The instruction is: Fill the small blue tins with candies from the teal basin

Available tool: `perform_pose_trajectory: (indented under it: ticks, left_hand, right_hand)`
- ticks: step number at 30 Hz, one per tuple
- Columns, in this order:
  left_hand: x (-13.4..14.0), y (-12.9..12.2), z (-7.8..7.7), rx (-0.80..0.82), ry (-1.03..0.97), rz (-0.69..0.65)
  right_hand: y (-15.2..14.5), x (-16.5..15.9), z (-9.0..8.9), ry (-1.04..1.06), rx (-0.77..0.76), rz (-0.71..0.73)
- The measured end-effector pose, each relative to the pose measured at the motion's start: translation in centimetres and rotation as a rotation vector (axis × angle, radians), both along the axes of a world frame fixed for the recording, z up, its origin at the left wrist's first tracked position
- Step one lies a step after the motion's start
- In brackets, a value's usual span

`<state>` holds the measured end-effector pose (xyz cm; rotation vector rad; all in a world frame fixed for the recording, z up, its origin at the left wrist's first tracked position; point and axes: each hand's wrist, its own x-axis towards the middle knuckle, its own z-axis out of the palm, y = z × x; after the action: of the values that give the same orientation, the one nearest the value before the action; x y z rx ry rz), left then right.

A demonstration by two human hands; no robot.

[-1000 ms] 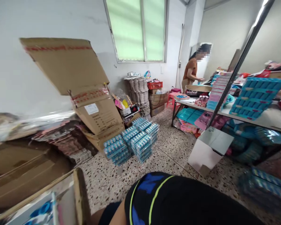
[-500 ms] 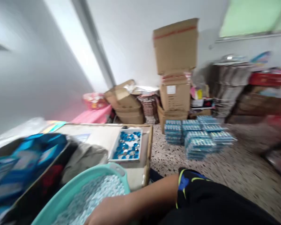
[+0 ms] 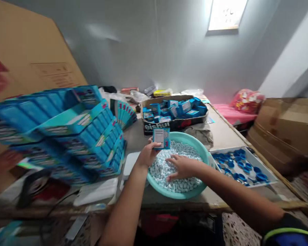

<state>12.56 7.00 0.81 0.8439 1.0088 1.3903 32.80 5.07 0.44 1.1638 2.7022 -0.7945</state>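
My left hand (image 3: 148, 154) grips a small blue box (image 3: 161, 138) with a white printed panel, held up over the left rim of a turquoise tub (image 3: 178, 195). Small pale blue-white pieces (image 3: 160, 167) fill much of the tub. My right hand (image 3: 181, 167) rests on these pieces with its fingers spread. Behind the tub, a dark open carton (image 3: 174, 125) holds many similar blue boxes (image 3: 186, 106). A white tray (image 3: 269, 175) with blue round caps (image 3: 242, 164) lies to the right of the tub.
Stacked blue display boxes (image 3: 92, 136) rise at the left. A white flat device (image 3: 130, 164) sits left of the tub. Fanned blue cards (image 3: 125, 114) lie behind it. Cardboard boxes (image 3: 290, 126) and a pink surface (image 3: 228, 114) are beyond the table's right edge.
The view has swung left from the floor stacks to the table. My left hand with the small blue box has come into view. My right hand is still in the tub.
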Motion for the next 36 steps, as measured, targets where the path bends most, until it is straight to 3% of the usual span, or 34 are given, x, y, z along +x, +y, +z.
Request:
perform_pose_trajectory:
  ticks: [4, 11, 17, 23, 32, 36]
  left_hand:
    - [1.0, -0.5, -0.2, -0.048, 0.053, 0.060]
    - [1.7, -1.1, -0.8, -0.091, 0.162, 0.133]
    - [1.2, 0.7, -1.2, -0.031, 0.264, 0.090]
    - [0.7, 3.5, -0.8, 0.059, 0.391, 0.060]
    - [-0.5, 2.7, -1.2, 0.202, 0.510, -0.078]
    - [-0.4, 2.0, -0.6, 0.307, 0.407, -0.134]
  right_hand:
    - [0.5, 0.7, -0.2, -0.033, 0.002, 0.096]
    - [-0.1, 0.4, 0.0, -0.069, 0.037, 0.137]
    - [-1.0, -0.2, 0.3, -0.054, 0.029, -0.087]
    - [-0.2, -0.5, -1.2, 0.116, 0.036, -0.302]
    - [3.4, -0.5, -2.7, 0.288, 0.073, -0.484]
    - [3.5, -0.2, -2.5, 0.411, -0.021, -0.568]
